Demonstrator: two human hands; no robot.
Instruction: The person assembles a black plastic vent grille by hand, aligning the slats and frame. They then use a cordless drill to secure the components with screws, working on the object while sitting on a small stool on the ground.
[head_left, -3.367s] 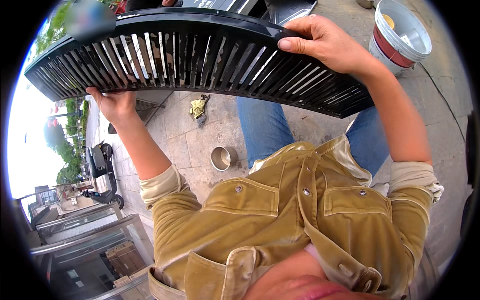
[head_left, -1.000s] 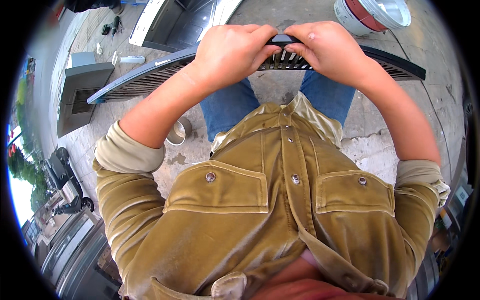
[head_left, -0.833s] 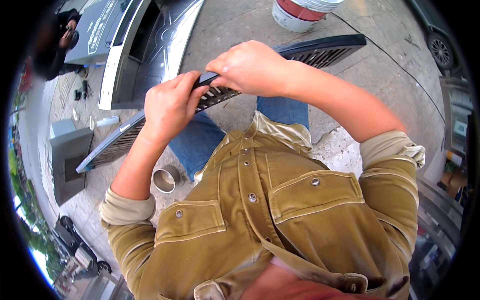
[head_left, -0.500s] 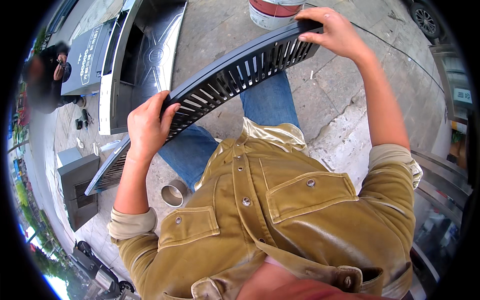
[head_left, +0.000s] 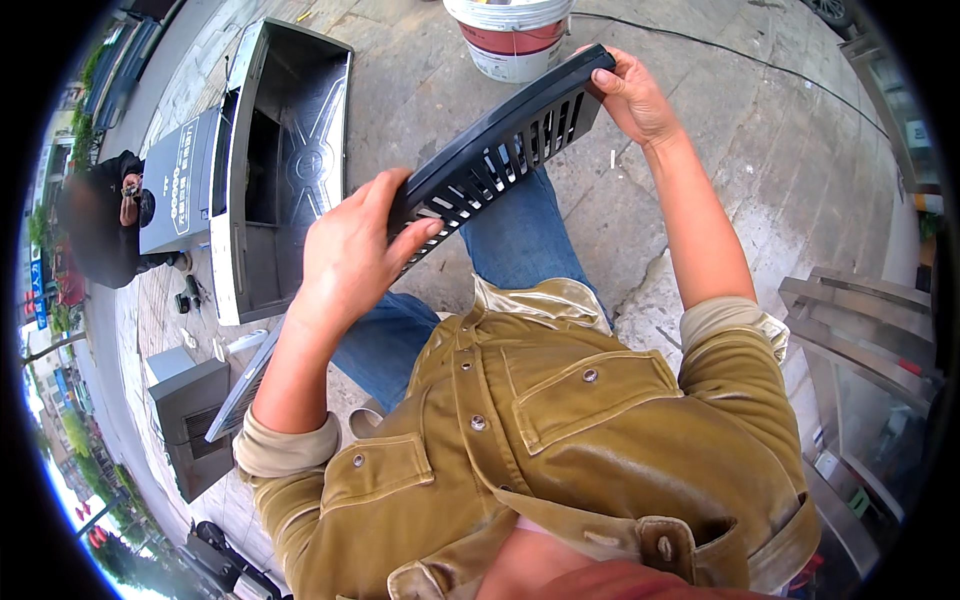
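A long dark slotted panel (head_left: 490, 128) slants across in front of me, raised toward the right and crossing above my jeans. My right hand (head_left: 633, 98) grips its far right end, with the thumb on the slotted face. My left hand (head_left: 350, 245) is closed around the upper edge nearer the middle, thumb lying over the slots. Beyond my left wrist, the panel's lower left end (head_left: 243, 392) comes into sight; my forearm and hand hide the stretch between.
An open metal casing (head_left: 335, 130) stands at the far left beside a grey box (head_left: 180, 185) and a person (head_left: 105, 215). A white and red bucket (head_left: 512, 50) stands ahead. At left is a grey vented box (head_left: 190, 420); a metal rail (head_left: 860, 345) lies right.
My left hand has shifted rightward along the panel, closer to my right hand. The whole view has shifted, with the bucket and casing lower in it. Both hands still hold the panel.
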